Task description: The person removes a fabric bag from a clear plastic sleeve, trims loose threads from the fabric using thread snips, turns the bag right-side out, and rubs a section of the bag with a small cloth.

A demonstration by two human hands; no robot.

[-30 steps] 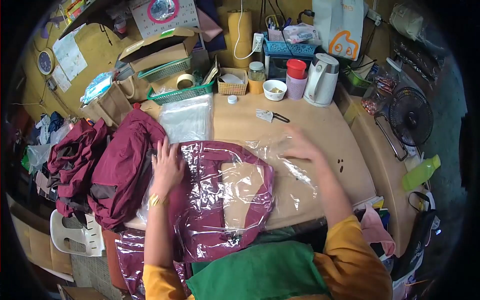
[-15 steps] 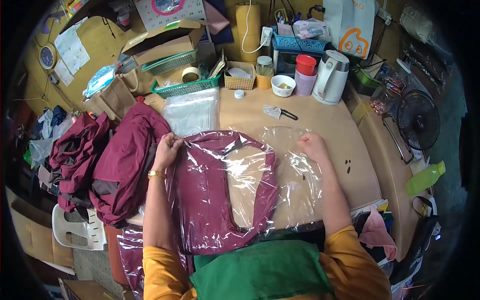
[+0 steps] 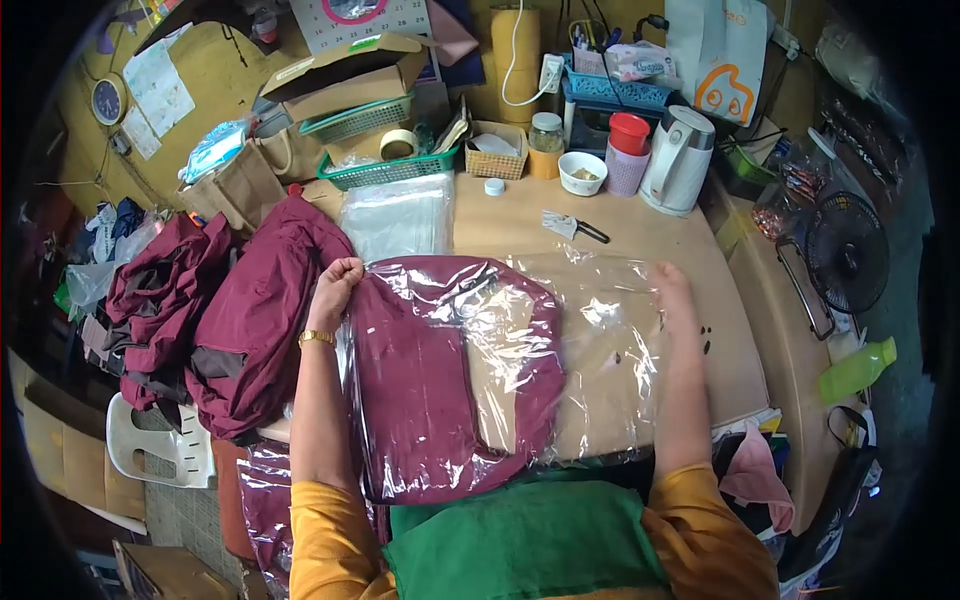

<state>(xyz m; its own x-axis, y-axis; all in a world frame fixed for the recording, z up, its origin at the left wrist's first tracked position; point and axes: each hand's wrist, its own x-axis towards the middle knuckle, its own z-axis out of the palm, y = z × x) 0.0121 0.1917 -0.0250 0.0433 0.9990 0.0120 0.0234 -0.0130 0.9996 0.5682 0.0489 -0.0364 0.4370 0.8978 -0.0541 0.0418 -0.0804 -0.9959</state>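
Observation:
A maroon garment (image 3: 415, 390) lies flat inside a clear plastic bag (image 3: 610, 370) on the table in front of me. The garment fills the left part of the bag, and the right part shows only the tan surface beneath. My left hand (image 3: 338, 285) pinches the bag's upper left corner, beside the garment's top edge. At the bag's upper right corner, my right hand (image 3: 675, 290) is closed on the plastic. The film between both hands is stretched out and shiny with creases.
Maroon garments (image 3: 262, 310) are heaped at the left. Flat clear bags (image 3: 398, 218) lie behind. Small snips (image 3: 590, 231), a white bowl (image 3: 582, 174), a kettle (image 3: 677, 160) and a green basket (image 3: 388, 172) stand on the table's far side. A green bottle (image 3: 857, 370) is at the right.
My right hand has closed on the plastic and moved right, spreading the bag wider. My left hand, earlier flat on the bag, now pinches its upper left corner. The view has shifted slightly.

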